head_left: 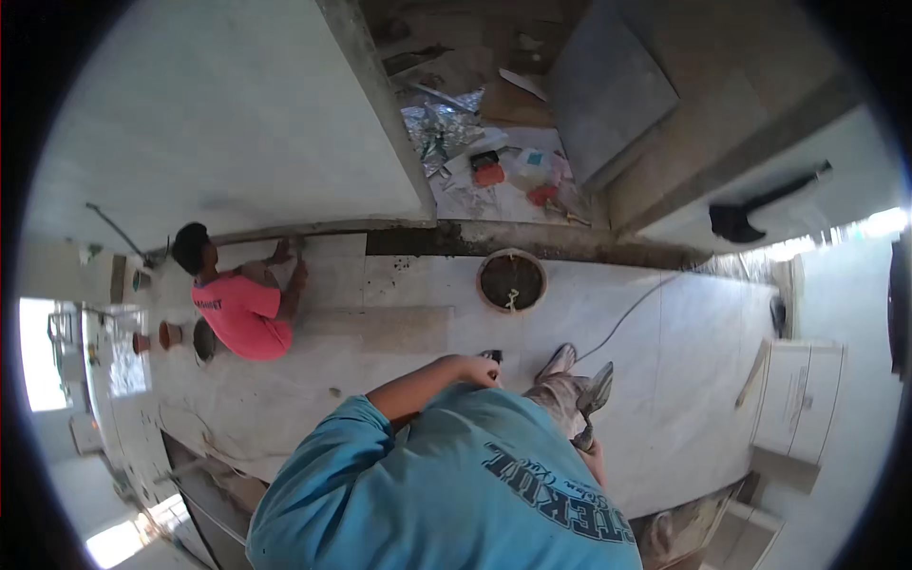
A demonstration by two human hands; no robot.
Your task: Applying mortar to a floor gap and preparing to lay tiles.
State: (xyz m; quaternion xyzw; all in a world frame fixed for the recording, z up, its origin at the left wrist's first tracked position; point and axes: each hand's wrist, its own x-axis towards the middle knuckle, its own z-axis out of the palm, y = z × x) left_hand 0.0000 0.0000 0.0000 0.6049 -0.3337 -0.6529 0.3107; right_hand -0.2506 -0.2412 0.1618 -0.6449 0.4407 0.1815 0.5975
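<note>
My left hand [479, 370] is closed at waist height, its arm bent across the front of my teal shirt. A small black thing [491, 355] pokes out from its fingers; its kind is unclear. Lower and to the right, my right hand [594, 460] shows only in part beside my legs. A dark, short thing [583, 437] rises from it, too small to name. Ahead of my feet stands a round tub [542, 284] with dark contents and a pale yellowish thing inside.
A co-worker in a red shirt [249, 309] crouches at the left, hands at the floor's far edge. A dark unfilled strip [404, 243] runs along the doorway. A thin cable [622, 318] crosses the tiles. Boxes [798, 394] stand right; buckets [170, 333] stand left.
</note>
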